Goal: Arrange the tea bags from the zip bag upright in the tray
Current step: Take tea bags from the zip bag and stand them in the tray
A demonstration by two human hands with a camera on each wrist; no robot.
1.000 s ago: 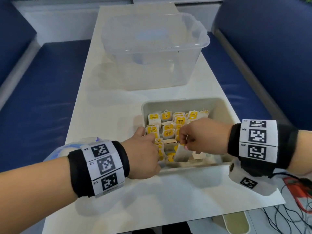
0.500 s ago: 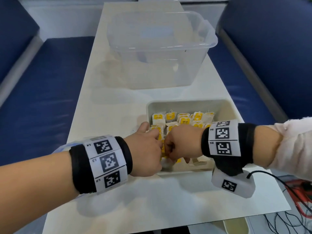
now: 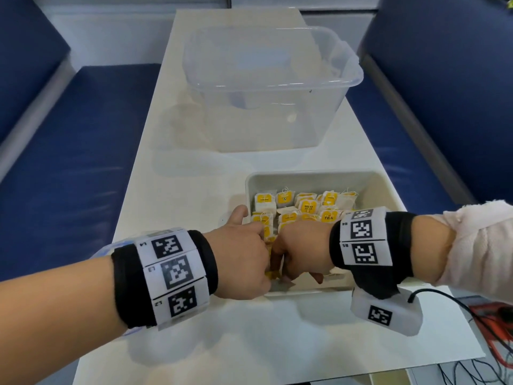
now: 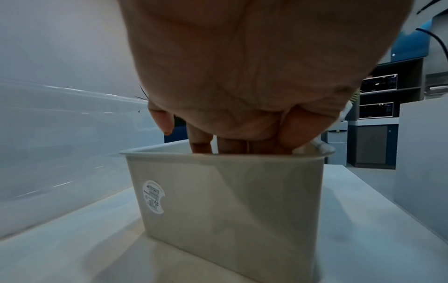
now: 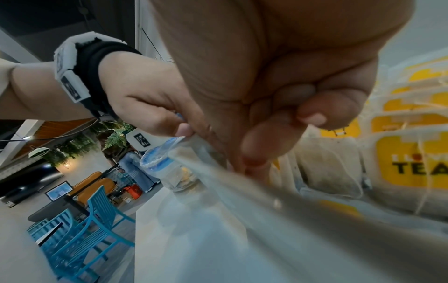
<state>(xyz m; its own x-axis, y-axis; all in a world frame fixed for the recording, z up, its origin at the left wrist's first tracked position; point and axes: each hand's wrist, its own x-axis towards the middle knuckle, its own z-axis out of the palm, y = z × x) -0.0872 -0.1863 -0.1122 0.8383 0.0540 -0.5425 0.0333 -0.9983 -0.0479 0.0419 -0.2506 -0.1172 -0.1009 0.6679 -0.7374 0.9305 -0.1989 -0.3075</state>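
Observation:
A grey tray sits on the white table, with several tea bags bearing yellow tags standing upright in rows inside. Both hands meet at its near left corner. My left hand has its thumb on the left rim, and its fingers reach straight down over the wall against the bags. My right hand is curled, thumb against fingers, on a mostly hidden tea bag. Tagged bags stand just beyond it. The zip bag lies under my left forearm.
A large clear plastic tub stands behind the tray. Blue benches run along both sides of the narrow table. Black cables and a red device lie off the table's near right corner.
My right hand has carried its tea bag leftward across the tray to the near left corner, next to my left hand. My left hand has stayed at the tray's left side.

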